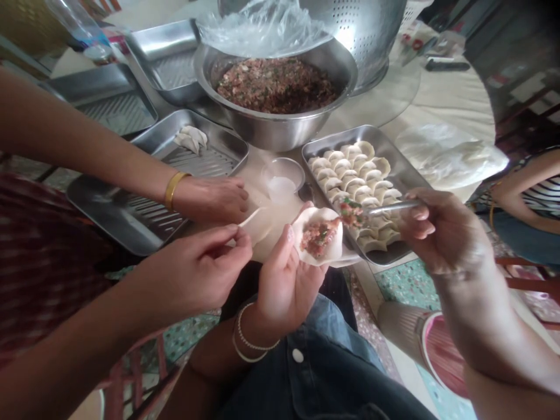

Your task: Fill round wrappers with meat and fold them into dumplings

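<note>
Over at left, a co-worker's hand (192,274) pinches something thin and pale (251,218); then the left hand (286,286), cupped, cradling a meat-topped wrapper (319,236); beyond, a dumpling tray (406,166); and the right hand (450,233), fingers (420,228) gripping a loaded spoon (389,207) near that wrapper!

At your right: one bin (399,322), pink inside, on speckled floor (406,286). At your far left: one clear bottle (73,22).
</note>
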Demonstrator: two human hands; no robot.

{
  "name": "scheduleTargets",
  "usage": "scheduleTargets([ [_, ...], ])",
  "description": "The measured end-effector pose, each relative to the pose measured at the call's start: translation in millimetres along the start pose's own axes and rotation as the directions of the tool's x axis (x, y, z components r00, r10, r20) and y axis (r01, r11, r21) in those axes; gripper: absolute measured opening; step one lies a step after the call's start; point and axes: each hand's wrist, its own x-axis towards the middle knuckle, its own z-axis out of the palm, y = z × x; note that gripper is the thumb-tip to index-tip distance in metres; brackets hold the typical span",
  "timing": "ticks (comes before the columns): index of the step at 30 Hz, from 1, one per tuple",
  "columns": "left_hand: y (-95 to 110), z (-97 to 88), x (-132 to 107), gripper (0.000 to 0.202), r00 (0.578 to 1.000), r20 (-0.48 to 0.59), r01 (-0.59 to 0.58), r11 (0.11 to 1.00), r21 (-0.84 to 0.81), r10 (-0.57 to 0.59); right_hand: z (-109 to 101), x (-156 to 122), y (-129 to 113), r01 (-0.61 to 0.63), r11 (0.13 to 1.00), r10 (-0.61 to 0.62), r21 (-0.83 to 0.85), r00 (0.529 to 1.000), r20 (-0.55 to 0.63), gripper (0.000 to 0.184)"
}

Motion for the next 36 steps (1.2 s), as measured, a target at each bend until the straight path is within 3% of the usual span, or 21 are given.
scheduleTargets([
  [2,-28,12.2,0,0.047,0.995,0.099,0.023,0.997,-0.080,-0.015,0,4,-7,0.025,0.999,-0.025,0.026,1.000,-0.011,0.013],
  [4,-43,17.3,0,0.041,0.994,0.108,0.016,0.988,-0.155,0.001,2,9,-16,0.054,0.997,-0.053,0.056,0.998,-0.033,0.014],
  [8,-38,12.8,-2,0.038,0.996,0.085,0.032,0.981,-0.193,-0.016,16,34,-41,0.150,0.987,-0.140,0.063,0.981,-0.133,0.020],
  [10,-33,10.4,-3,0.037,0.997,0.078,0.037,0.982,-0.186,-0.022,28,56,-55,0.282,0.959,-0.281,-0.019,0.944,-0.171,0.019],
  [12,-31,9.9,-5,0.037,0.997,0.061,0.052,0.984,-0.168,-0.043,42,81,-67,0.441,0.884,-0.462,-0.156,0.874,-0.148,0.017],
  [15,-30,10.6,-7,0.038,0.996,0.032,0.090,0.982,-0.166,-0.086,65,113,-80,0.557,0.764,-0.600,-0.325,0.799,-0.042,0.027],
  [21,-26,6.9,-11,0.035,0.994,0.065,0.100,0.981,-0.168,-0.090,103,140,-85,0.590,0.458,-0.578,-0.665,0.766,0.282,0.061],
  [24,-24,3.2,-15,0.033,0.992,0.084,0.102,0.982,-0.159,-0.090,110,151,-84,0.551,0.323,-0.569,-0.770,0.763,0.307,0.069],
  [26,-23,0.7,-18,0.032,0.990,0.061,0.138,0.979,-0.151,-0.130,110,152,-82,0.515,0.250,-0.612,-0.820,0.740,0.278,0.063],
  [27,-21,-0.7,-18,0.032,0.987,0.047,0.161,0.976,-0.150,-0.156,110,149,-81,0.497,0.218,-0.651,-0.840,0.715,0.254,0.055],
  [29,-18,-4.5,-20,0.033,0.981,0.028,0.193,0.970,-0.150,-0.191,108,134,-75,0.555,0.143,-0.736,-0.819,0.613,0.287,0.052],
  [31,-14,-9.8,-20,0.036,0.980,0.030,0.201,0.969,-0.145,-0.199,106,111,-65,0.765,0.033,-0.704,-0.643,0.475,0.528,0.042],
  [33,-9,-16.3,-20,0.040,0.980,0.057,0.195,0.973,-0.125,-0.189,105,88,-51,0.947,-0.010,-0.426,-0.321,0.286,0.858,0.038],
  [34,-8,-19.8,-20,0.042,0.981,0.075,0.185,0.976,-0.118,-0.177,106,79,-43,0.976,-0.010,-0.284,-0.218,0.207,0.936,0.045],
  [35,-6,-23.2,-21,0.043,0.983,0.092,0.167,0.979,-0.116,-0.157,107,72,-34,0.985,-0.022,-0.161,-0.173,0.167,0.973,0.052],
  [36,-5,-26.3,-21,0.043,0.986,0.102,0.142,0.983,-0.119,-0.130,109,68,-24,0.984,-0.061,-0.082,-0.167,0.162,0.983,0.059],
])
